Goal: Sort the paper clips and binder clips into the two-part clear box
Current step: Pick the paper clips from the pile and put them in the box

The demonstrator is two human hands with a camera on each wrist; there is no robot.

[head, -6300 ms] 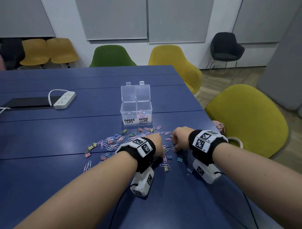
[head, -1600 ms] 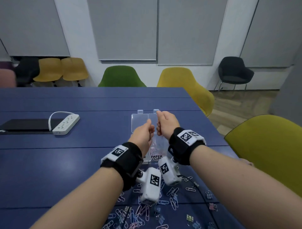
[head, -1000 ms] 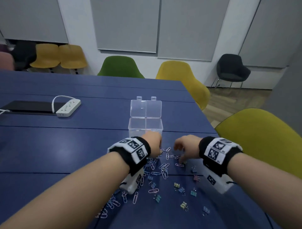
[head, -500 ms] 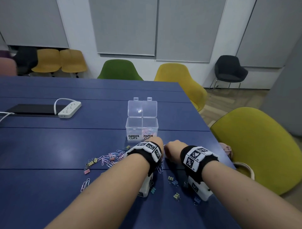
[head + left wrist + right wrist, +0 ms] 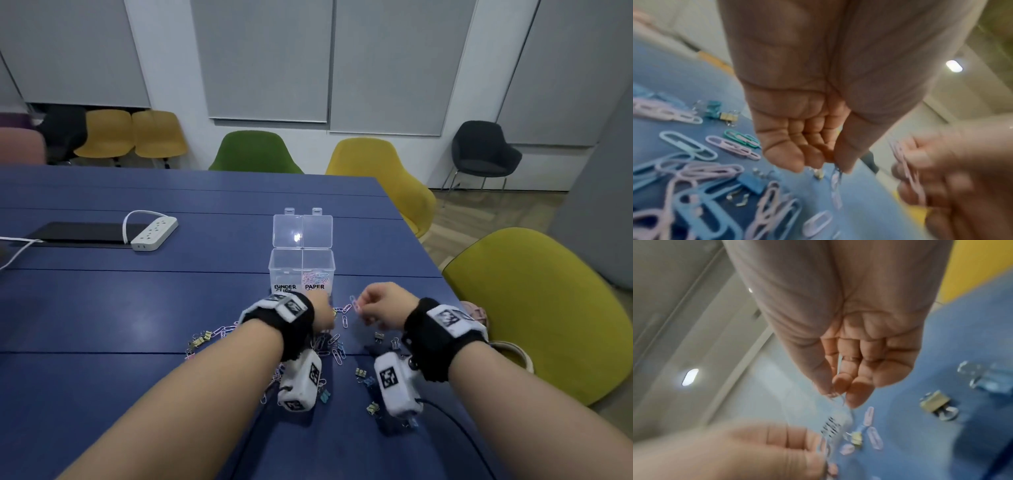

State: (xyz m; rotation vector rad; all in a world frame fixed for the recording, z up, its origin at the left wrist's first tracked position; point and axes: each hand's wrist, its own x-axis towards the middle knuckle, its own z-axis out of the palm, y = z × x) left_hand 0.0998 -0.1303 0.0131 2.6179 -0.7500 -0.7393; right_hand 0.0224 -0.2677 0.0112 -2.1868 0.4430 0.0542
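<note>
The clear two-part box (image 5: pixel 286 270) stands open on the blue table (image 5: pixel 102 308), labelled BINDER CLIPS left and PAPER CLIPS right; pastel paper clips (image 5: pixel 317 277) lie in the right part. Loose paper clips (image 5: pixel 688 144) and small binder clips (image 5: pixel 379 336) are scattered just before the box. My left hand (image 5: pixel 328 307) hovers low over the pile and pinches a paper clip (image 5: pixel 835 178) between thumb and finger. My right hand (image 5: pixel 363 306), beside it and slightly raised, pinches pink paper clips (image 5: pixel 355 303), which the left wrist view shows (image 5: pixel 908 170).
A white power strip (image 5: pixel 154 233) and a flat black device (image 5: pixel 78 233) lie at the far left. The table's right edge runs close to my right arm, with a yellow-green chair (image 5: pixel 548 308) beyond it. More chairs stand behind the table.
Both hands came back from above the box to the pile. Since half a second ago the right hand has risen a little with pink clips pinched; the left stays low over the pile.
</note>
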